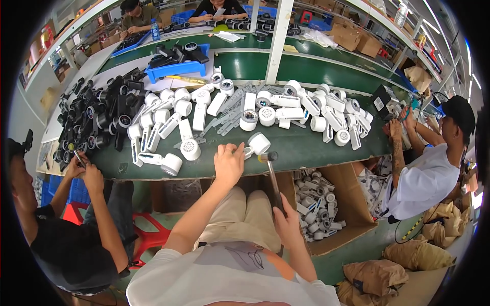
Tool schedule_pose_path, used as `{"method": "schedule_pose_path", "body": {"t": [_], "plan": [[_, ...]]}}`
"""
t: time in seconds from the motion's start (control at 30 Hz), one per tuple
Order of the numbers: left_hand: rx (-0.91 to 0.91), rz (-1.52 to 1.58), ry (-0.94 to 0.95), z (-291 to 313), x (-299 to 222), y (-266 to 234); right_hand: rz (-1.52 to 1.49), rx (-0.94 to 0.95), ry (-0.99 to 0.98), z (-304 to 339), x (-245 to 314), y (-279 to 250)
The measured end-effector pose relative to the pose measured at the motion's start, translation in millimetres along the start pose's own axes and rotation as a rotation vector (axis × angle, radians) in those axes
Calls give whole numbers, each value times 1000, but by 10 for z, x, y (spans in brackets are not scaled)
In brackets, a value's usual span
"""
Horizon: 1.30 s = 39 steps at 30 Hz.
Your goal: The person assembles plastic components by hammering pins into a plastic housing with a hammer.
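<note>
My left hand [228, 164] rests on the front edge of the green workbench [306, 148], gripping the handle of a white hand-held fan part [256, 144] whose round head lies just to the right of my fingers. In my right hand [286, 220], down by my lap, I hold the grip of a small hammer [272, 173]. Its shaft runs up to the bench edge, and the dark head sits right beside the white fan head.
Many white fan parts [286, 104] cover the bench. Black ones [102, 115] are heaped at the left. A cardboard box [347, 199] of white parts stands at my right. One person sits on my left [76, 239], another on my right [429, 173]. A blue tray [176, 69] sits farther back.
</note>
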<state>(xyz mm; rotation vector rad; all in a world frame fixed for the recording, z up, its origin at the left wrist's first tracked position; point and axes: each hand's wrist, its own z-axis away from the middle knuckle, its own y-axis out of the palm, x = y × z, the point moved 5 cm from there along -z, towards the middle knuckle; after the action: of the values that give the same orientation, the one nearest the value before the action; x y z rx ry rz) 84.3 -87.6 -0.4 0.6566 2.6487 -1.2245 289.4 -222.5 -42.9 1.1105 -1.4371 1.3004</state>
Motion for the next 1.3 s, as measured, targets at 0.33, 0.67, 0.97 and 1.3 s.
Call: {"method": "schedule_pose_path", "body": {"t": [0.33, 0.67, 0.97, 1.3], "plan": [[126, 180, -270, 54, 202, 181, 470, 109, -271, -607, 503, 30], [129, 235, -250, 50, 223, 151, 495, 117, -291, -541, 676, 67], [92, 325, -153, 195, 375, -65, 443, 137, -262, -360, 572, 231], [69, 390, -151, 272, 430, -14, 371, 103, -208, -241, 665, 299]]}}
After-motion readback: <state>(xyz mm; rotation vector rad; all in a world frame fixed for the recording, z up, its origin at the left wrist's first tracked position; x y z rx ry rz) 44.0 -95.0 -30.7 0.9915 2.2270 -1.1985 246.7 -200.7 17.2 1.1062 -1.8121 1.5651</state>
